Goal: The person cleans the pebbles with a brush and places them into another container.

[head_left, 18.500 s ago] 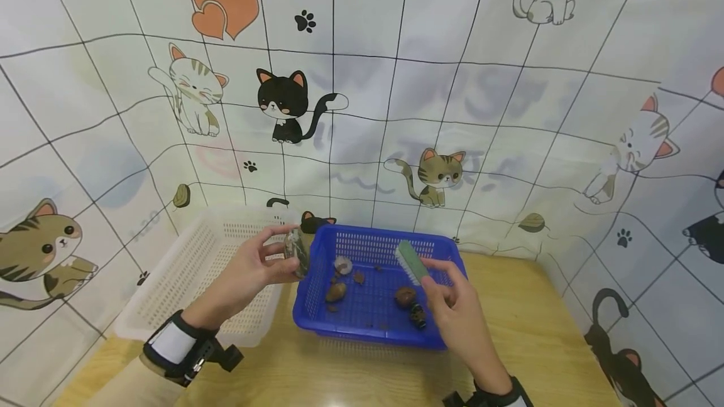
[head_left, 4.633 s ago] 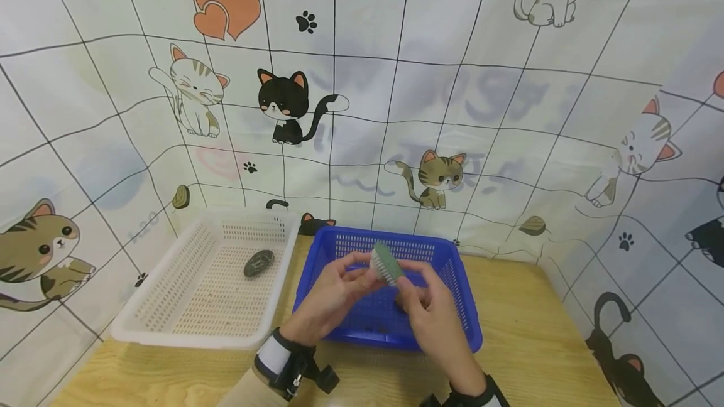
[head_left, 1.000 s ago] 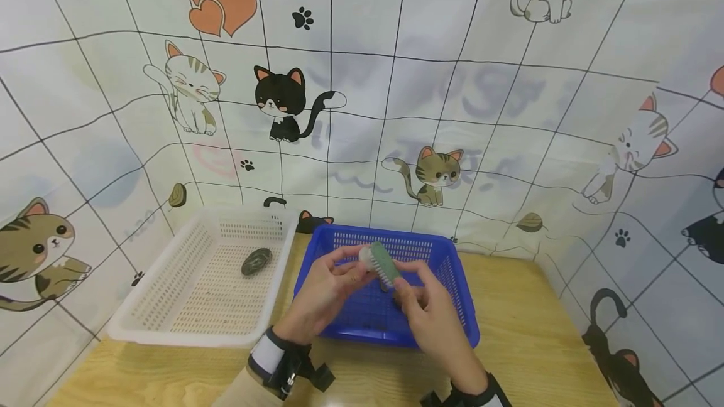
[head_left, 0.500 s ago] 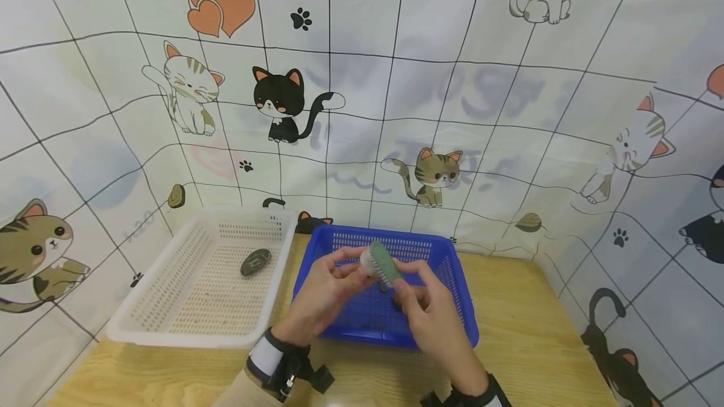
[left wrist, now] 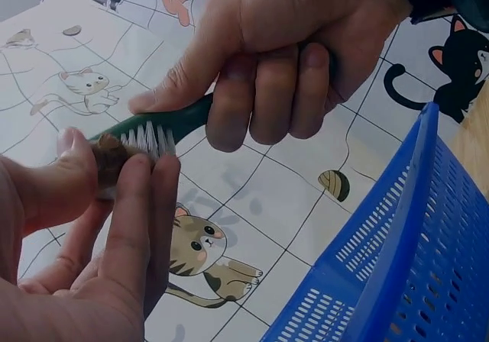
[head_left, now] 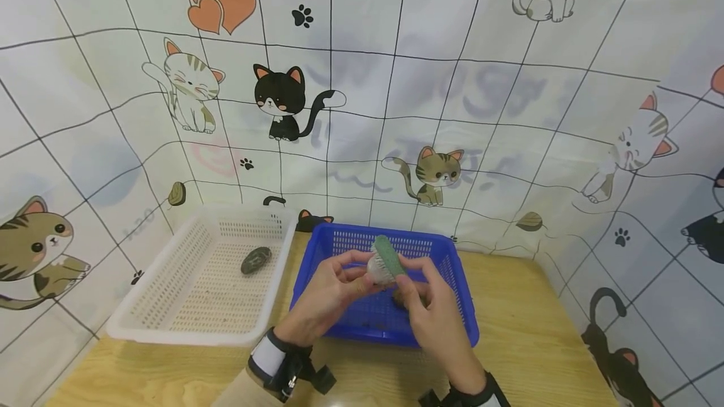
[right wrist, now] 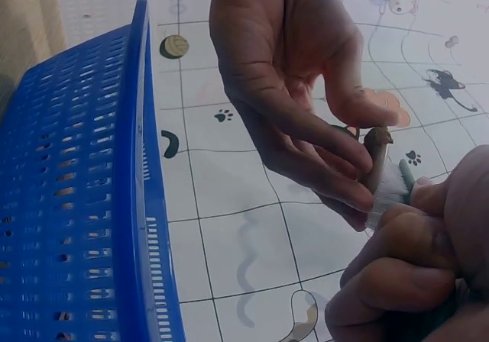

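Observation:
My left hand [head_left: 334,291] holds a small, pale, roundish stone between thumb and fingertips, above the blue basket [head_left: 362,330]. A brown lump shows on this stone [left wrist: 109,157] in the left wrist view. My right hand [head_left: 432,309] grips a scrub brush [head_left: 389,255] with a green back and white bristles. The bristles touch or nearly touch the stone; the fingers partly hide the contact. Under my right hand, a brown stone [head_left: 400,299] lies in the blue basket, partly covered.
Left of the blue basket stands a white perforated basket [head_left: 189,339] with a dark, pale-veined oval stone [head_left: 256,260] inside. Both rest on a wooden table [head_left: 520,319]. A cat-printed sheet [head_left: 362,80] rises behind and at both sides.
Earliest, my left hand held the dark stone; now that stone lies in the white basket and my left hand holds the pale one. Lately the brush and stone have shifted slightly right.

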